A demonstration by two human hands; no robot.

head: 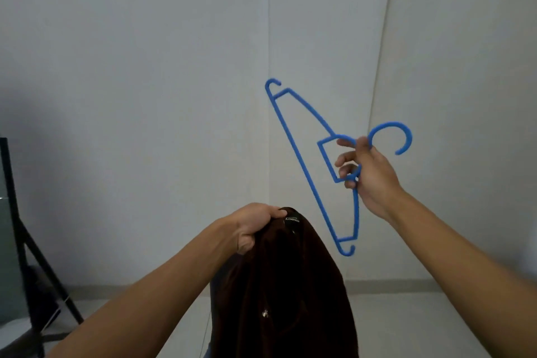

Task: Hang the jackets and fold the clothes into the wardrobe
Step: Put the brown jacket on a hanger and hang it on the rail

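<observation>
We are at the hanging step: a jacket is in one hand and a hanger in the other, and the two have not yet met. Our left hand [252,224] has its grip bunched on the collar of the dark brown jacket [287,285], beside the neck label, and the garment hangs straight down from there. Up and to the right of the jacket's collar, our right hand [367,174] has its grip curled round the neck of the blue plastic hanger [302,160], just below the hook. The hanger is tilted steeply, with one shoulder end high above the collar and the other low, close beside the jacket's upper right edge but apart from it.

Next, we judge, the lower hanger arm must go in through the collar opening and into one shoulder. That calls for the left hand to spread the neck open, since the cloth is gathered shut. The wardrobe itself is not in view. A dark stand [26,241] is far left of the jacket.
</observation>
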